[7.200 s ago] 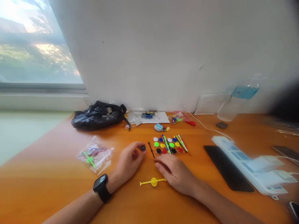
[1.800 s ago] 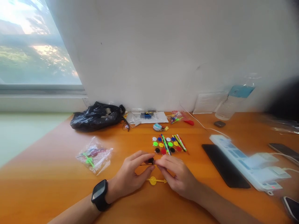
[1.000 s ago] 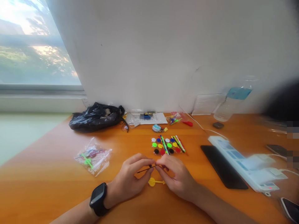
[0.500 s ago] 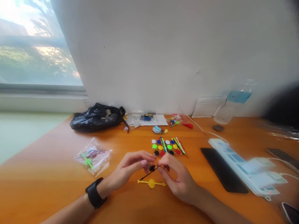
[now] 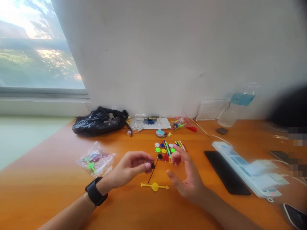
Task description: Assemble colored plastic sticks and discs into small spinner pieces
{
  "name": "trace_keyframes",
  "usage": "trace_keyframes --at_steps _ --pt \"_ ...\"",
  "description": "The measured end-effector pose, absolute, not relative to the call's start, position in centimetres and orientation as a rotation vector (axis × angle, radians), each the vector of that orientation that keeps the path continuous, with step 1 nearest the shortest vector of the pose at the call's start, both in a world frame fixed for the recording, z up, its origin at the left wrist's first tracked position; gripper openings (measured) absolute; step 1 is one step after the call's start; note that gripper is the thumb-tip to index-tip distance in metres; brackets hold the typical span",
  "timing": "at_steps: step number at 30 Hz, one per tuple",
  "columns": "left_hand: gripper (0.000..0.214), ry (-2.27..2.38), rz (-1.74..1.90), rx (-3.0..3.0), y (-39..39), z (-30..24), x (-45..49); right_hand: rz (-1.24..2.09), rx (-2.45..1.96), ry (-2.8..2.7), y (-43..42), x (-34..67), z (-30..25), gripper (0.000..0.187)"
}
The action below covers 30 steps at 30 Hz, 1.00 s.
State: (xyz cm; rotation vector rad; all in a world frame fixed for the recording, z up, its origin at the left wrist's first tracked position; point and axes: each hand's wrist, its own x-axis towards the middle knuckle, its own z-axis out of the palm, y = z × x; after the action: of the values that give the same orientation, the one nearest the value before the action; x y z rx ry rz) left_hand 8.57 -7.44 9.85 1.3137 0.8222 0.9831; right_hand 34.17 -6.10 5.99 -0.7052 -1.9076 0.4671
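My left hand (image 5: pixel 130 166), with a black watch on its wrist, pinches a small black disc on a thin black stick (image 5: pixel 152 168) a little above the orange table (image 5: pixel 59 191). My right hand (image 5: pixel 185 174) hovers just right of it, fingers apart and holding nothing. A yellow stick with a disc at its middle (image 5: pixel 155 186) lies on the table below both hands. Behind my right hand lies a cluster of coloured discs and sticks (image 5: pixel 168 148).
A clear bag of coloured parts (image 5: pixel 97 159) lies to the left. A black plastic bag (image 5: pixel 100 119), papers and small items sit by the wall. On the right are a black phone (image 5: pixel 226 172), a white power strip (image 5: pixel 244 167) and a water bottle (image 5: pixel 233 107).
My right hand has let go of the black stick and opened, moving away to the right. My left hand keeps the black piece and has tilted it so that the stick points down.
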Motion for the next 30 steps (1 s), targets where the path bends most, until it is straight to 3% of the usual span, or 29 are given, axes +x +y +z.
trace_keyframes --at_steps 2,5,6,8,11,18,30 --pt "0.029 0.823 0.993 1.316 -7.5 10.0 8.6 0.526 -0.724 -1.829 -6.4 34.0 6.1 0.064" --pt "0.028 0.827 1.039 1.303 -7.6 9.8 8.6 0.87 -0.686 -1.922 -7.0 33.8 7.0 0.025" --pt "0.028 0.829 1.072 1.288 -7.5 9.7 8.5 1.076 -0.608 -2.022 -7.0 33.8 7.4 0.026" --pt "0.028 0.834 1.14 1.256 -7.2 9.3 8.2 1.452 -0.41 -2.13 -6.8 34.0 8.0 0.055" --pt "0.028 0.848 1.175 1.237 -6.7 8.8 7.8 1.48 -0.379 -1.906 -5.7 34.4 8.2 0.071" --pt "0.025 0.967 1.002 1.205 -6.0 8.4 7.3 1.456 -0.547 -1.704 -3.3 35.2 5.8 0.059" --pt "0.02 0.903 0.89 1.164 -6.1 7.5 7.5 1.437 -0.557 -1.736 -3.5 35.1 5.6 0.06"
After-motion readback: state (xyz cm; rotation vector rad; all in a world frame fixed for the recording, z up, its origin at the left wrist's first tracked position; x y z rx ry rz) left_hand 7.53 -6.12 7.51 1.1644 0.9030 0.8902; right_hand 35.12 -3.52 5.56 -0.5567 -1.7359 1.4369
